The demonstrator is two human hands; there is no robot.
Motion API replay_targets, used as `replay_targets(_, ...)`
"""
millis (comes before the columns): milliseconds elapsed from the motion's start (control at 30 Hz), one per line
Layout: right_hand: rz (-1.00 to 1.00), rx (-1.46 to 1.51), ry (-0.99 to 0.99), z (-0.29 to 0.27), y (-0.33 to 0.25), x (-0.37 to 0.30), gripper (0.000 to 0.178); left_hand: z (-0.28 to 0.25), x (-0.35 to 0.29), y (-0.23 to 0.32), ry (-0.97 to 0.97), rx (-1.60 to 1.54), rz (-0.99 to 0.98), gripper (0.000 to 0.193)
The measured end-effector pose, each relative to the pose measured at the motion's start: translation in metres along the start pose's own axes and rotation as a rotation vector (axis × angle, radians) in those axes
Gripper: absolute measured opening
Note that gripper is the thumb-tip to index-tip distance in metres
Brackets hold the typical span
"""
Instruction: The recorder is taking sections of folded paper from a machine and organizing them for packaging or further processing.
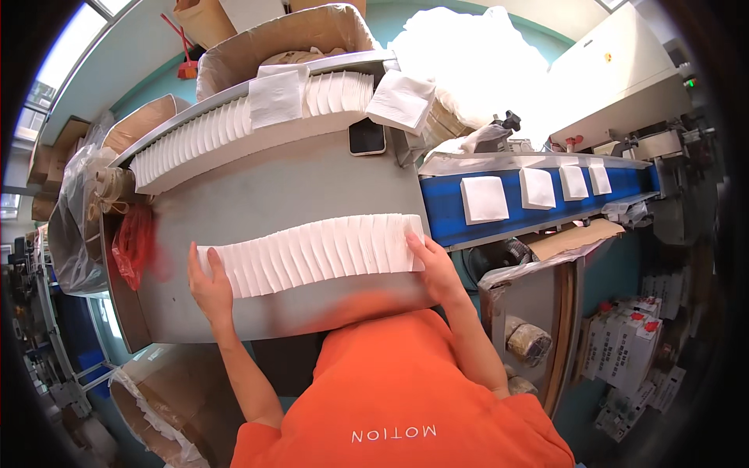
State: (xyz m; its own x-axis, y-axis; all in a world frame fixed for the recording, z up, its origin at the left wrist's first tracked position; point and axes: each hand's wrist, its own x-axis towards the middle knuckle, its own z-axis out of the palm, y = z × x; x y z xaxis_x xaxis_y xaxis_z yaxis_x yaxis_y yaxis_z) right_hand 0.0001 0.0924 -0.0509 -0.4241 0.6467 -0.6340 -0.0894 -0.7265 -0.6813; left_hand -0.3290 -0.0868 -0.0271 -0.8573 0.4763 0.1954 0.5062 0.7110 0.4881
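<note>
A long row of white paper napkins [320,253], folded and standing on edge, lies across the near part of the grey metal table [257,191]. My left hand [211,290] holds its left end, with thumb and fingers about the end stack. At the right end my right hand [435,267] grips the outermost napkins, thumb on the near side. Between the two hands the row bows slightly and rises toward the right. A second row of napkins [234,148] stands along the table's far edge, with a loose flat stack [278,99] on top of it.
On the right a blue conveyor belt [511,226] carries several napkin stacks. A dark phone [367,138] lies by the far row, near another napkin stack [402,101] at the corner. Red plastic bag [131,246] hangs at the table's left edge; a cardboard box [285,39] stands behind.
</note>
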Motion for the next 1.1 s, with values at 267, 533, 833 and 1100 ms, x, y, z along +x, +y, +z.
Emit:
replay_targets(267, -0.184, -0.138, 0.281, -0.027, 0.0, 0.008, 0.063, 0.0, -0.005, 0.007, -0.094, -0.05, 0.027, 0.047)
replay_targets(533, -0.009, -0.058, -0.045, -0.007, 0.023, 0.014, 0.043, 0.005, -0.002, -0.003, -0.101, 0.001, 0.0, 0.05)
replay_targets(833, -0.257, -0.404, 0.148, 0.0, -0.006, -0.007, 0.075, 0.0, 0.001, -0.026, -0.091, -0.109, -0.021, 0.044)
replay_targets(1100, 0.015, -0.133, -0.05, -0.013, 0.014, 0.001, 0.041, -0.007, -0.001, -0.034, -0.226, -0.029, -0.13, 0.047)
